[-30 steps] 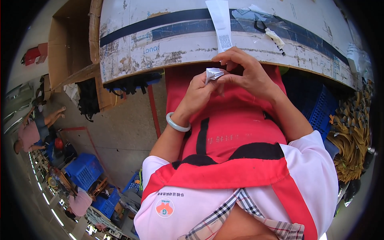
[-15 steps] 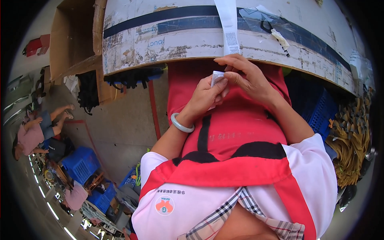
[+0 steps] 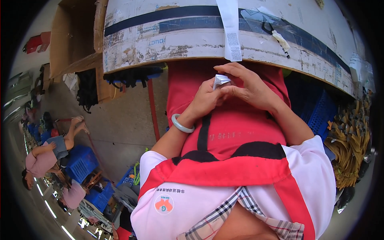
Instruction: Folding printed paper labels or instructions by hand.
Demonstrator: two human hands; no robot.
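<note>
Over my lap, close to the table edge, my left hand (image 3: pixel 205 99) is closed around a small folded stack of white labels (image 3: pixel 221 81). Its layered ends stick up between the fingers, and a pale jade-like bangle (image 3: pixel 182 123) circles this wrist. My right hand (image 3: pixel 252 87) curls round the same stack from the other side, thumb pressed in by the left hand and fingers bent over the top. A long white printed label strip (image 3: pixel 232 45) lies across the table and hangs slightly past its edge, just beyond my fingers. The lower part of the stack is hidden.
The worn table (image 3: pixel 136 53) carries dark tape and a clear plastic piece (image 3: pixel 256 20). An open cardboard box (image 3: pixel 76 36) stands left. Black straps (image 3: pixel 132 78) hang below the table. Right are a blue crate (image 3: pixel 322 116) and brown strips (image 3: pixel 350 148). Other people (image 3: pixel 42 158) are far left.
Both hands have drawn slightly down from the table edge, and the strip's lower end now shows apart from my fingers. My right thumb has moved lower on the stack. A person at left has moved.
</note>
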